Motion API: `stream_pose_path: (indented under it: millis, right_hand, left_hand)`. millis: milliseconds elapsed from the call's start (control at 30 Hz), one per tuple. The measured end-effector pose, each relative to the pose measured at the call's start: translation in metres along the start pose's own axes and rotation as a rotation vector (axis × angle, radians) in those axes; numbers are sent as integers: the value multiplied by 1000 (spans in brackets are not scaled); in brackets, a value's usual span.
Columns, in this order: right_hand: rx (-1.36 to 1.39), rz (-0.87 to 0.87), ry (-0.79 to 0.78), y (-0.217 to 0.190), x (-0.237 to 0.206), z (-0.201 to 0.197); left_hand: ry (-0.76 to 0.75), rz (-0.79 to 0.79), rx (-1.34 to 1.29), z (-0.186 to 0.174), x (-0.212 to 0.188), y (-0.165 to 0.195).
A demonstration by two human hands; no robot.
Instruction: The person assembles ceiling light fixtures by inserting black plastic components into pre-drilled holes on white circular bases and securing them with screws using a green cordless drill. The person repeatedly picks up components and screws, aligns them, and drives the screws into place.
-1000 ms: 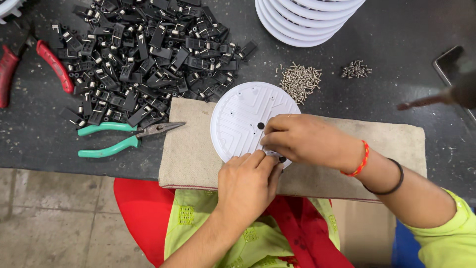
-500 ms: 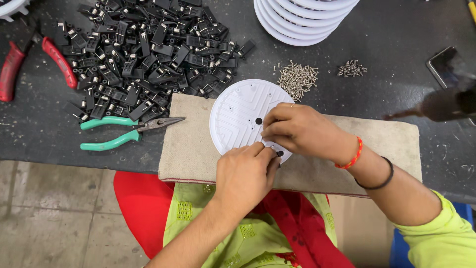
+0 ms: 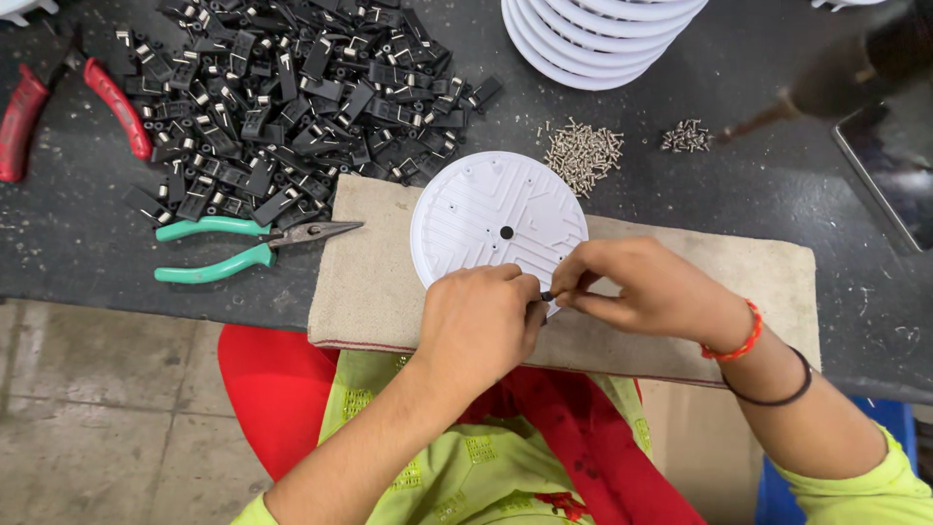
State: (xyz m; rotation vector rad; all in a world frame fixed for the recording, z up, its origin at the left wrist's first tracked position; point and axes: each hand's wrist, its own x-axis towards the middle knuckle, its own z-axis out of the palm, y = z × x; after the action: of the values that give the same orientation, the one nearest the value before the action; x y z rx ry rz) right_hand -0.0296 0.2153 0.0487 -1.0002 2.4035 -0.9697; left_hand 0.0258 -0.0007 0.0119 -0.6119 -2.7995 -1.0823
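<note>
White round plate lay flat on beige cloth, just beyond both hands. Small dark part at plate's near rim, pinched between left hand and right hand; fingers closed, equally near. Green pliers left, screws beyond.

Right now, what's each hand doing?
Left hand: fingers pinched on a small dark part at the white disc rim.
Right hand: pinching the same part.

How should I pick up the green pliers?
Probably by the two green handles, coming from the left. They lie flat on the table, splayed apart and bare, while the pointed metal nose rests on the cloth mat's edge.
</note>
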Motion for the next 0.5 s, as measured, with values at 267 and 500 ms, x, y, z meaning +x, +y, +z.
stream_pose_path:
  millis: [267,500]
  right_hand:
    - [1,111,-65,4,14,0]
    - [50,105,170,-18,6,-3]
  left_hand:
    - [18,-8,2,1,0,0]
    - [30,23,-4,0,-1,-1]
